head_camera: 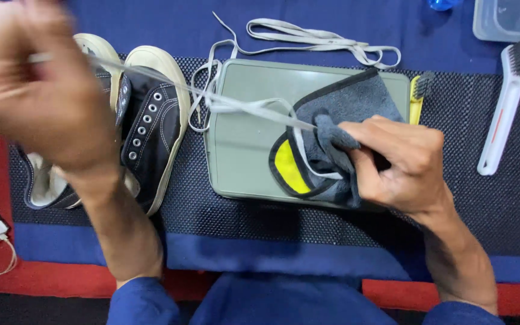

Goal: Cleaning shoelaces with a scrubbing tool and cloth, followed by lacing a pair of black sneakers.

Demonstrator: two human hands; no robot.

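Broadly: black mesh mat (482,204) over blue cloth; grey tray (236,150) at centre, pair of black sneakers (151,126) left of it. Right hand (401,165) over the tray, closed on a grey-and-yellow cloth (332,120) pinched around a white shoelace (254,108). Left hand (28,78), blurred, raised, fist closed on the lace's far end, drawn taut. Judged: wiping the lace. Next calls for steady tension, firm pinch.
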